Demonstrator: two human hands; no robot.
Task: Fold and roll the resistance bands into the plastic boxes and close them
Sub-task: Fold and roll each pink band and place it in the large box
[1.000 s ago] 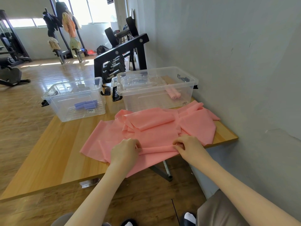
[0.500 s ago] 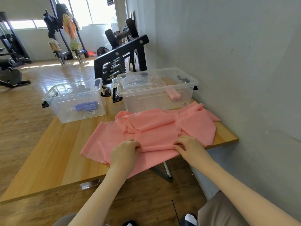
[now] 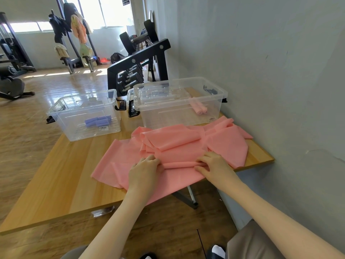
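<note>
The pink resistance band (image 3: pixel 179 154) lies spread and rumpled over the table's right half, its near edge hanging over the front edge of the table (image 3: pixel 61 176). Across its near part a narrow rolled ridge runs left to right, parallel to that front edge. The left hand (image 3: pixel 144 170) pinches the ridge's left end with curled fingers, and the right hand (image 3: pixel 214 166) pinches the right end the same way, so both sit equally close to it, one at each end. The loose, bunched length of band lies beyond the ridge, toward the back of the table, so rolling onward would likely mean pushing away from the body, with the roll's long axis kept crosswise.

Behind the band, by the right rear corner, stands a clear plastic box (image 3: pixel 179 107) with a small pink roll (image 3: pixel 198 109) inside and its lid (image 3: pixel 160 94) lying loose on top. To its left, near the table's left edge, a second clear box (image 3: pixel 84 114) holds purple rolls (image 3: pixel 98 121). A dumbbell rack (image 3: pixel 138 70) stands on the floor behind the table.
</note>
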